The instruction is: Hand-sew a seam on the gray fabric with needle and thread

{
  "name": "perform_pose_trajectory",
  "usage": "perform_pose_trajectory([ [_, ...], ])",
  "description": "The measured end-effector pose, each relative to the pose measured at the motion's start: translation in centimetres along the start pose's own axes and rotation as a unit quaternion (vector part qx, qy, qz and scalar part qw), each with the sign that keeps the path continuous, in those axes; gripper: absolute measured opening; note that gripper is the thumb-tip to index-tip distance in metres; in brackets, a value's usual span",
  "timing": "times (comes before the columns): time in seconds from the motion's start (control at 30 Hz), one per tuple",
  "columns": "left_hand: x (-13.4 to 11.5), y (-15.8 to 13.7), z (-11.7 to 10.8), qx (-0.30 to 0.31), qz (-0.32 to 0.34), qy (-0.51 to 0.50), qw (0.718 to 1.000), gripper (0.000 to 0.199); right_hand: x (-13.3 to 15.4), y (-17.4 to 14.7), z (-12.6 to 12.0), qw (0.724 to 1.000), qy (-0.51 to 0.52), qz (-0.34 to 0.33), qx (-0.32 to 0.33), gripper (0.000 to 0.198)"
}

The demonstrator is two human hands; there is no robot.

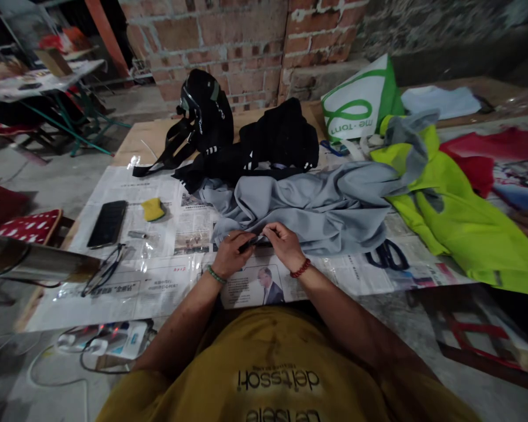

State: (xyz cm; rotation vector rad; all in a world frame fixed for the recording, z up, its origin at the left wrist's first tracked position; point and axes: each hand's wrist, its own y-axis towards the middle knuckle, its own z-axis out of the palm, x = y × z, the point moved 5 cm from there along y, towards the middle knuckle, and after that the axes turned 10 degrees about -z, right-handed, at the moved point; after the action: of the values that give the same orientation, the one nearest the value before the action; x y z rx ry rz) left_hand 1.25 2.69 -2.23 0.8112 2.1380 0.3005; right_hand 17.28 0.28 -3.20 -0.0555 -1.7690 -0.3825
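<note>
My left hand [233,253] and my right hand [284,246] meet at the near edge of a crumpled grey cloth [290,199]. The fingers of both are pinched together on that edge; the small detail between the fingertips is too dim to make out. Grey fabric spreads behind them in loose folds and runs right, onto a bright yellow-green garment [470,211]. Under my wrists lies newspaper [158,293] that covers the table.
Left of my hands are a black phone [108,224], a yellow sponge [153,209] and a metal cylinder [39,258]. A black bag [211,111], black clothing [281,138] and a green-white bag [361,102] stand behind. A power strip [105,340] sits below the table edge.
</note>
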Motion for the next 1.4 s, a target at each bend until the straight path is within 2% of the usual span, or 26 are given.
perform_pose_trajectory([
  [0.23, 0.7, 0.2, 0.1, 0.054, -0.067, -0.083, 0.993, 0.017, -0.7, 0.9, 0.6, 0.987, 0.15, 0.044, -0.047, 0.018],
  [0.37, 1.1, 0.2, 0.1, 0.079, -0.114, -0.103, 0.985, 0.017, -0.9, 1.9, -0.5, 0.971, 0.212, 0.064, -0.092, 0.027],
  [0.53, 1.8, 0.3, 0.2, 0.079, -0.176, -0.141, 0.971, 0.015, 0.0, 2.6, -1.3, 0.956, 0.269, 0.11, -0.039, 0.041],
  [0.67, 2.4, 0.4, 0.1, 0.079, -0.193, -0.164, 0.964, 0.015, 1.2, 3.7, -1.9, 0.942, 0.311, 0.123, -0.017, 0.038],
  [0.9, 2.8, 0.5, 0.0, 0.077, -0.202, -0.172, 0.961, 0.016, 3.1, 6.8, -4.8, 0.945, 0.322, 0.049, -0.04, 0.02],
  [1.2, 2.7, 0.5, 0.1, 0.076, -0.183, -0.174, 0.965, 0.014, 4.7, 9.0, -9.3, 0.957, 0.275, -0.045, -0.086, 0.015],
  [1.4, 2.9, 0.3, 0.3, 0.069, -0.203, -0.188, 0.958, 0.015, 3.9, 9.2, -11.0, 0.951, 0.223, -0.122, -0.177, 0.014],
])
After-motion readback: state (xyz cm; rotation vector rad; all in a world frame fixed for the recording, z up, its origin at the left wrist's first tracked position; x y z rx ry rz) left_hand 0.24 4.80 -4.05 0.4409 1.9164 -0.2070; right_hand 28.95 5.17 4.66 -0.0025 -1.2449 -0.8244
